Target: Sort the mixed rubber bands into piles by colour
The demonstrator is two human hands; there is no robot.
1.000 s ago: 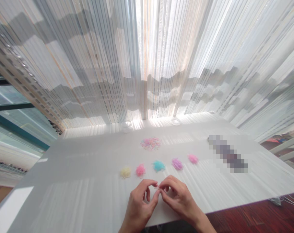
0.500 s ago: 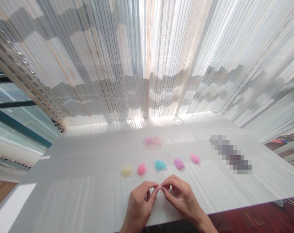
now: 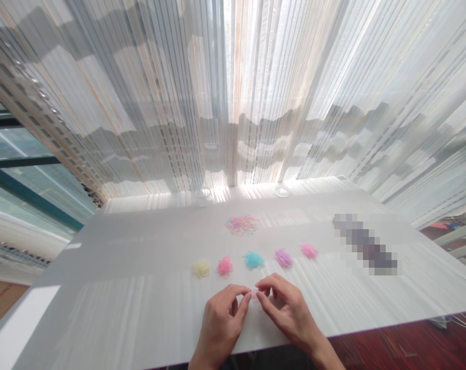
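My left hand (image 3: 221,324) and my right hand (image 3: 284,308) meet at the table's near edge, each pinching with thumb and forefinger. Between the fingertips shows a tiny pale pink bit (image 3: 255,295), too small to name. Beyond them lies a row of small fluffy heaps: yellow (image 3: 201,268), pink (image 3: 225,266), teal (image 3: 253,260), purple (image 3: 283,258) and a second pink one (image 3: 309,251). Further back sits a mixed pile of thin coloured strands (image 3: 242,224).
The white table (image 3: 120,288) runs to sheer striped curtains (image 3: 233,103) at the back. Two small clear round dishes (image 3: 203,194) (image 3: 282,191) stand by the curtain. A blurred-out dark object (image 3: 366,244) lies at the right. Dark red floor shows at bottom right.
The fingertips of both hands have drawn a little closer together around the small pink bit. The view has shifted slightly; the heaps have not moved.
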